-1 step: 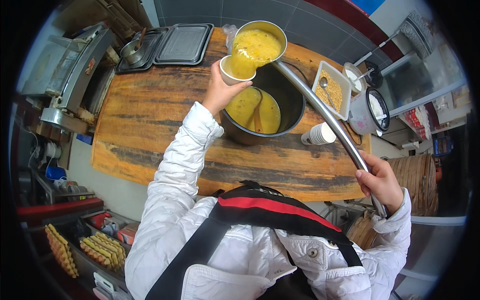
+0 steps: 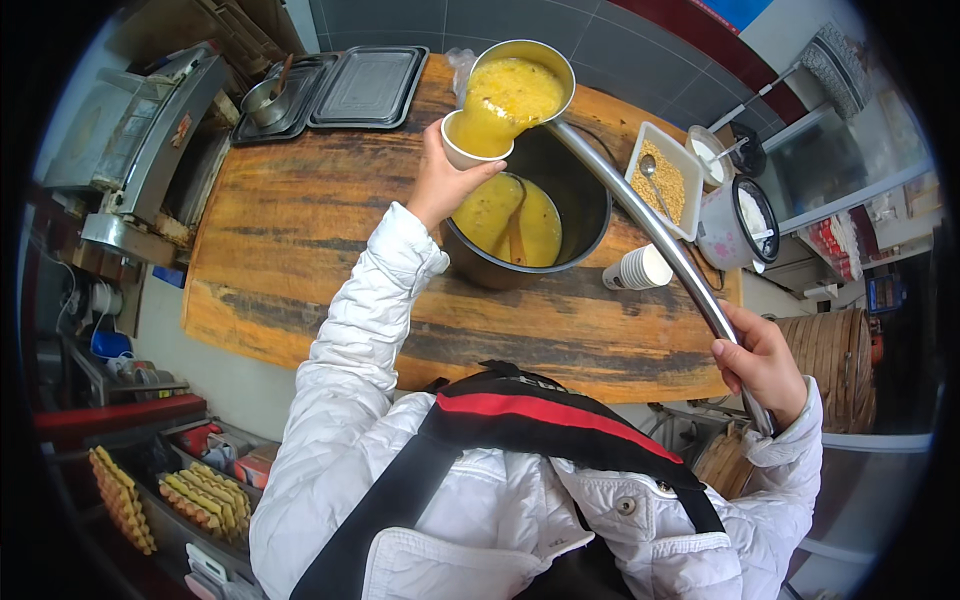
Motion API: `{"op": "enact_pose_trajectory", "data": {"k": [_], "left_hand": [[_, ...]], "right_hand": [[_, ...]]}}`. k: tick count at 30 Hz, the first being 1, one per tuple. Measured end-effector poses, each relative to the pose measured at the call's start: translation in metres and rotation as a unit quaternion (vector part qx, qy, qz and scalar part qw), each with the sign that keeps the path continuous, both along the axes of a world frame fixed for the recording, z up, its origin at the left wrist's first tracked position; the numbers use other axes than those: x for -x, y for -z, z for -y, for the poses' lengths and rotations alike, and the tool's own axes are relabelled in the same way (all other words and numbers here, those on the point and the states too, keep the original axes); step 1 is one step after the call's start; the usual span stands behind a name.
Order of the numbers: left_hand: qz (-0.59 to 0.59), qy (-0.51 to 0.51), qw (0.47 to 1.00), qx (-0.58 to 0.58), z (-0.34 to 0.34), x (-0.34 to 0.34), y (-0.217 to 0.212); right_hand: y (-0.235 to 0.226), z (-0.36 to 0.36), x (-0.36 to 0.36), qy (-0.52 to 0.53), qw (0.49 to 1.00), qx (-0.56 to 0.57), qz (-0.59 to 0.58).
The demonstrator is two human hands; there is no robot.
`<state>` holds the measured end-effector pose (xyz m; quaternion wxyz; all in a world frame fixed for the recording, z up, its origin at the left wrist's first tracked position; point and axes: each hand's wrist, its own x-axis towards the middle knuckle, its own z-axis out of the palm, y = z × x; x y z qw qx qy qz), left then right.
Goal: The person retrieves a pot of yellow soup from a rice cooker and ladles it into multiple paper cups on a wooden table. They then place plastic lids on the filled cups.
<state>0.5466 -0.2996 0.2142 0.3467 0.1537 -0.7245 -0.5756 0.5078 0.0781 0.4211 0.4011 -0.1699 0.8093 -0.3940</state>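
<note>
My left hand [image 2: 443, 183] is wrapped round a white paper cup [image 2: 470, 157], held above the rim of a deep dark pot [image 2: 590, 235]. My right hand [image 2: 760, 362] grips the long metal handle of a ladle [image 2: 640, 212]. The ladle's bowl is tipped over the cup, and thick yellow porridge [image 2: 515, 92] runs from it into the cup. More yellow porridge [image 2: 478, 218] lies in the pot, with a wooden spoon [image 2: 516, 235] standing in it. How full the cup is cannot be seen clearly.
A stack of paper cups [image 2: 638, 268] lies right of the pot. Beyond it are a white tray [image 2: 690, 160] of yellow grains with a spoon, and a tub [image 2: 735, 235] of white powder. Metal trays [image 2: 368, 88] and a small saucepan [image 2: 268, 104] sit at the table's far left.
Porridge keeps flowing from the ladle into the cup. Both hands, the cup and the ladle stay in nearly the same places.
</note>
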Motion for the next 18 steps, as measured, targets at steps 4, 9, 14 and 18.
{"op": "enact_pose_trajectory", "data": {"k": [4,9,14,18], "left_hand": [[-0.005,-0.005,1.000,-0.004,-0.0023,-0.0017,0.0007],[-0.032,-0.002,0.999,-0.017,-0.0029,-0.0040,0.0034],[-0.051,-0.008,0.999,-0.013,-0.0025,-0.0031,0.0052],[-0.063,-0.006,0.997,-0.034,-0.0027,-0.0027,0.0047]], "right_hand": [[-0.0002,0.0015,-0.0024,-0.006,1.000,-0.006,-0.024],[0.0014,0.0013,-0.0049,-0.004,0.999,-0.015,-0.045],[0.0035,0.0006,-0.0058,-0.006,0.997,-0.026,-0.076],[0.0079,-0.0008,-0.0067,-0.004,0.995,-0.011,-0.097]]}}
